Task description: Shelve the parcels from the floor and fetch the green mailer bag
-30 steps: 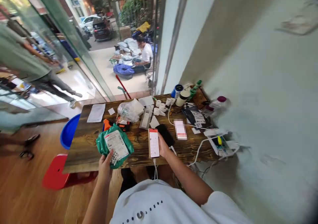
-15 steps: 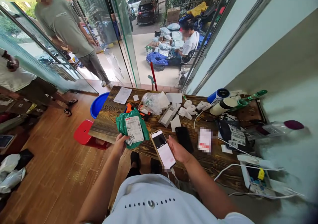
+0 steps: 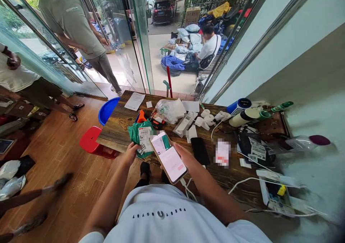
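My left hand (image 3: 129,154) grips the near edge of a green mailer parcel (image 3: 136,133) with a white shipping label, which rests on the dark wooden table (image 3: 118,122). My right hand (image 3: 185,157) holds a smartphone (image 3: 168,157) with a lit screen, tilted over the parcel's label; a white cable hangs from the phone's lower end. A second, black phone (image 3: 199,150) lies on the table just right of my right hand.
The table carries a clear plastic bag (image 3: 168,110), paper slips, white tape rolls (image 3: 206,117), a blue can (image 3: 238,106), a power strip (image 3: 275,192) and cables. A red stool (image 3: 90,144) and blue basin (image 3: 107,109) stand left. People stand left; one sits outside.
My right hand has swung the phone leftward so it now overlaps the parcel's label. A person's legs have entered at the lower left. The left hand has stayed on the parcel.
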Motion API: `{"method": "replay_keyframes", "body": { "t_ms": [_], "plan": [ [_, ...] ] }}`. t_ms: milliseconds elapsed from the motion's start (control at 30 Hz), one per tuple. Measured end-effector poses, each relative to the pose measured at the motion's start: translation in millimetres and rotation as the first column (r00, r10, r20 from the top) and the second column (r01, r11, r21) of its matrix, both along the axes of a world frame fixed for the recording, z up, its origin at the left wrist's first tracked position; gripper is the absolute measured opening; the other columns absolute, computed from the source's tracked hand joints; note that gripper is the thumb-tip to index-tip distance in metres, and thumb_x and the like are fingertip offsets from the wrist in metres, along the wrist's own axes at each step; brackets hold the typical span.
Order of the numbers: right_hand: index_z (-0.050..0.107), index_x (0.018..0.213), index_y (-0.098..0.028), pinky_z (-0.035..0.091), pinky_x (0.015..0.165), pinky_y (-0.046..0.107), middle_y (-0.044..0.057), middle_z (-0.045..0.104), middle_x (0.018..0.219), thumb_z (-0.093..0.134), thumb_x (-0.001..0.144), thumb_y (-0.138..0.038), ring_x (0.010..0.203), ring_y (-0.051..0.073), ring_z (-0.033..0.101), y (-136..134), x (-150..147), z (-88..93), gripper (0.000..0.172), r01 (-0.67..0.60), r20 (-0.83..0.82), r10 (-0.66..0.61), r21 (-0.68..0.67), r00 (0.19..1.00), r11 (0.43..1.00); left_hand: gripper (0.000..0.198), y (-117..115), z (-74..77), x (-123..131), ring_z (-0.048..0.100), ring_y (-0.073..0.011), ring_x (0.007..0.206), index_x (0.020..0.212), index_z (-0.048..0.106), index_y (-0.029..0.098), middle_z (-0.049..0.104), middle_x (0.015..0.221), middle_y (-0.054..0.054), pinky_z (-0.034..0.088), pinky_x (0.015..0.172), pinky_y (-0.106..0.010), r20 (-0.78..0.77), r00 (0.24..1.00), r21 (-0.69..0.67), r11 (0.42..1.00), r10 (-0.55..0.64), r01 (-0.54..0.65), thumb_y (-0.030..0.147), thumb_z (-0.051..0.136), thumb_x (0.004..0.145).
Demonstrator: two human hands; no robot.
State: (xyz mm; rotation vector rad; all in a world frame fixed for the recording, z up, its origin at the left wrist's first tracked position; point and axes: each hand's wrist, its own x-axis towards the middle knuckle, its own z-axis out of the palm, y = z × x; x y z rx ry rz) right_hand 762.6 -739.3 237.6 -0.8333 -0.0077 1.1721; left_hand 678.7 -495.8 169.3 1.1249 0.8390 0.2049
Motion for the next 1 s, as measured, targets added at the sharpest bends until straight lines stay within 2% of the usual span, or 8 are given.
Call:
{"method": "replay_keyframes", "body": {
  "t_ms": [167,267,367,567,767,867,1000],
  "plan": [
    [0.057,0.120,-0.023,0.061,0.061,0.040,0.009,0.075,0.093,0.071,0.075,-0.064,0.068,0.026,0.072,9.9,-5.3,13.3,0.063,-0.035,0.062,0.029,0.107,0.998,0.994,0.028,3.9,-18.9,0.7,0.057,-0.0123,0.056,0.070,0.057,0.017,0.065,0.064,0.002,0.041,0.054,-0.022,-0.029,0.999,0.005,1.000,-0.030,0.030,0.022,0.073,0.048],
    [0.059,0.115,-0.022,0.060,0.058,0.039,0.007,0.075,0.089,0.071,0.076,-0.063,0.064,0.024,0.072,16.3,-7.4,13.5,0.058,-0.012,0.080,0.004,0.099,0.997,0.995,0.031,5.8,-24.4,1.2,0.062,-0.0155,0.062,0.074,0.060,0.017,0.066,0.065,0.001,0.044,0.057,-0.024,-0.039,0.998,0.005,0.999,-0.047,0.048,0.025,0.075,0.048],
    [0.061,0.109,-0.022,0.061,0.058,0.039,0.006,0.075,0.089,0.072,0.076,-0.063,0.066,0.024,0.072,21.6,-8.1,14.3,0.054,0.012,0.099,-0.021,0.094,0.995,0.995,0.037,6.5,-25.1,2.7,0.066,-0.0191,0.069,0.080,0.064,0.016,0.068,0.069,-0.001,0.048,0.061,-0.026,-0.039,0.997,-0.003,0.998,-0.068,0.068,0.028,0.077,0.047],
    [0.064,0.113,-0.020,0.059,0.067,0.033,0.008,0.075,0.095,0.075,0.068,-0.068,0.078,0.023,0.072,25.2,-4.2,22.0,0.067,-0.008,0.154,-0.006,0.093,0.988,0.996,0.045,7.2,-22.0,4.5,0.068,-0.0221,0.076,0.089,0.067,0.014,0.072,0.078,-0.004,0.051,0.067,-0.029,-0.016,0.996,-0.022,0.996,-0.088,0.088,0.028,0.079,0.047],
    [0.065,0.110,-0.020,0.056,0.063,0.029,0.007,0.075,0.094,0.077,0.067,-0.065,0.074,0.021,0.072,26.7,-3.0,26.4,0.063,-0.002,0.156,-0.011,0.084,0.988,0.996,0.037,8.4,-23.6,2.9,0.066,-0.0203,0.072,0.083,0.067,0.015,0.072,0.077,-0.004,0.048,0.062,-0.026,-0.026,0.996,-0.010,0.996,-0.085,0.085,0.027,0.078,0.050],
    [0.065,0.106,-0.020,0.054,0.063,0.025,0.005,0.075,0.094,0.080,0.066,-0.061,0.075,0.018,0.071,29.7,0.8,19.4,0.059,0.061,0.157,-0.066,0.041,0.985,0.997,0.032,9.2,-23.2,3.9,0.064,-0.0184,0.067,0.077,0.063,0.016,0.070,0.072,-0.001,0.048,0.062,-0.026,-0.041,0.997,-0.005,0.998,-0.067,0.067,0.024,0.075,0.049],
    [0.061,0.103,-0.020,0.053,0.060,0.024,0.002,0.075,0.086,0.085,0.063,-0.045,0.067,0.016,0.069,33.7,18.0,-6.8,0.052,0.050,0.144,-0.036,-0.092,0.989,0.995,0.031,9.7,-19.4,4.1,0.062,-0.0164,0.064,0.073,0.061,0.018,0.070,0.071,0.000,0.049,0.062,-0.027,-0.059,0.998,0.001,1.000,-0.029,0.029,0.022,0.073,0.045]
  ]
}}
